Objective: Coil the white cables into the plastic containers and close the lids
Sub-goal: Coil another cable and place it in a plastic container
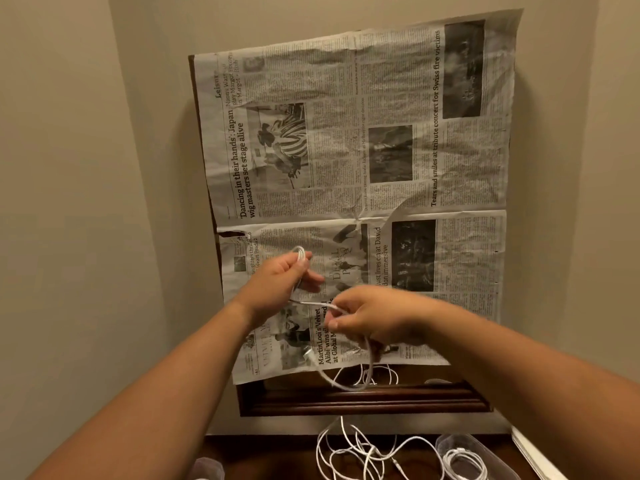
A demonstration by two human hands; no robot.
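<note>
My left forearm [166, 393] fills the near corner. Beside it, at the bottom edge, a bit of clear plastic [207, 469] pokes in, too cropped to name. Further up, my left hand [277, 282] is clamped round a small coil of white cable [300, 256], its loops standing out of my fist over the newspaper [346, 133]. A strand runs across to my right hand [377, 317], whose fingers pinch it, ready to feed another turn. The free tail [346, 384] droops below in a long loop, plug end dangling, in front of the dark wooden ledge [363, 403].

Here's the worry: right under that tail lies a tangle of loose cables [356, 455]. If the tail dips in, I reckon it snags and drags the lot. If my left grip slackens, the springy coil could pop open. Far right, the plastic container [441, 445] sits open with a coiled cable [464, 462] inside. If I wind this one too wide, it may not fit under a lid.
</note>
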